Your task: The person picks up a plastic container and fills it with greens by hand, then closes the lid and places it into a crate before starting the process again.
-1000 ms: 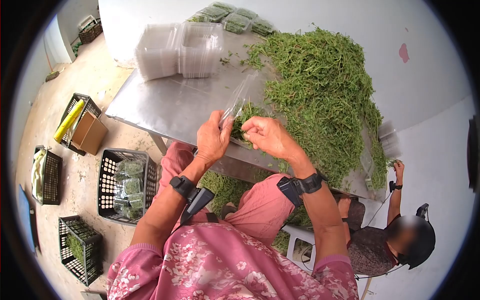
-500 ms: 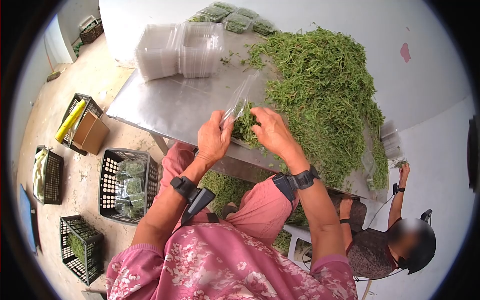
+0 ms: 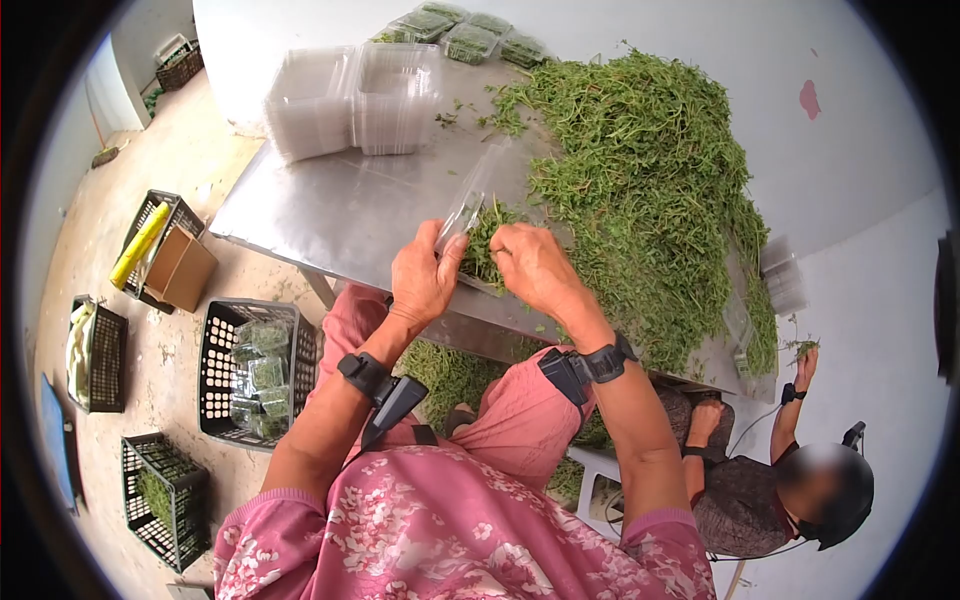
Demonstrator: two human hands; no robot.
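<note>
While the left hand (image 3: 425,280) is gripping the open clear container (image 3: 478,195) at the near edge of the counter (image 3: 330,210), the right hand (image 3: 535,265) is pinching a tuft of green herbs (image 3: 487,245) inside it. The big herb pile (image 3: 640,170) is lying just beside them, and stacked empty containers (image 3: 355,100) are sitting at the far left corner.

The right hand (image 3: 535,270) has its fingertips buried in the sprigs (image 3: 487,240) inside a clear container (image 3: 470,205), so its grip cannot be made out. The left hand (image 3: 422,280) covers the container's near corner. The herb pile (image 3: 650,180) hides the right side of the counter (image 3: 340,210). A co-worker's face is blurred. The filled packs (image 3: 450,25) at the top edge are too small to read, and a blue object (image 3: 52,430) is cut off at left.
</note>
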